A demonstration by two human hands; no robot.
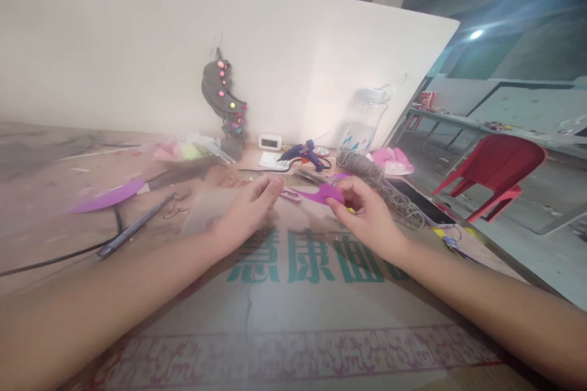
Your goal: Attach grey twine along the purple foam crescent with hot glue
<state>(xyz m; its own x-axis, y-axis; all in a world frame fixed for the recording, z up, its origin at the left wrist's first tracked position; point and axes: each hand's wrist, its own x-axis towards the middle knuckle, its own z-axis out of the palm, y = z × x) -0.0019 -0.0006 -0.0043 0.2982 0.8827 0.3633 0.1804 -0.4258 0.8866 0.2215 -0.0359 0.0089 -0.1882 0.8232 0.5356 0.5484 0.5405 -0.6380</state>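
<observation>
My right hand pinches a purple piece of felt-like material between thumb and fingers, above the printed sheet. My left hand is closed, thumb against the fingers, at the other side of it; whatever it pinches is hidden. Between the hands shows a small pink object with an oblong slot, its kind unclear. Just behind the purple piece lie the metal blades of what look like scissors. A second, larger purple piece lies to the left, blurred.
A blue glue gun, a small white clock and a clear bottle stand at the back. Grey yarn and a phone lie right. A dark pen-like stick and cable lie left. A grey crescent ornament hangs on the wall.
</observation>
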